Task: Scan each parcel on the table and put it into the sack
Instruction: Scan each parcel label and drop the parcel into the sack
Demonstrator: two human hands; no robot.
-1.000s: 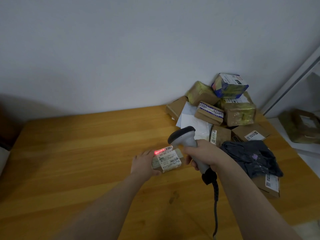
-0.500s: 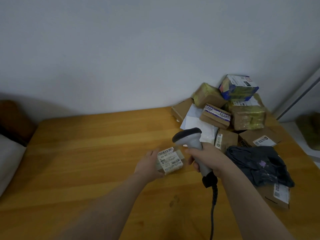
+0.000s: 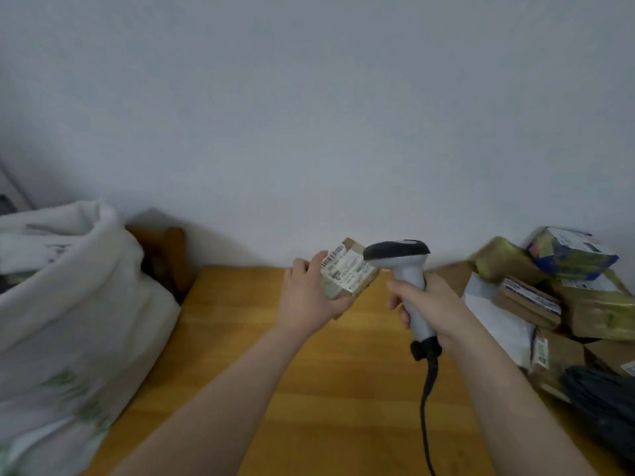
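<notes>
My left hand (image 3: 305,297) grips a small brown parcel (image 3: 347,273) with a white barcode label, lifted above the wooden table (image 3: 309,389). My right hand (image 3: 433,304) holds the grey handheld scanner (image 3: 405,269) by its handle, just right of the parcel, its black head level with the label and its cable hanging down. A large white sack (image 3: 65,321) with an open mouth stands at the left of the table. A pile of parcels (image 3: 556,293) lies at the right.
A dark grey plastic mailer bag (image 3: 604,400) lies at the near right edge of the pile. A brown wooden chair back (image 3: 168,255) shows behind the sack. A plain wall runs along the table's far edge.
My left hand has lifted the small parcel off the table and carried it up and left. The red scan line is gone. The view has swung left, bringing the sack in.
</notes>
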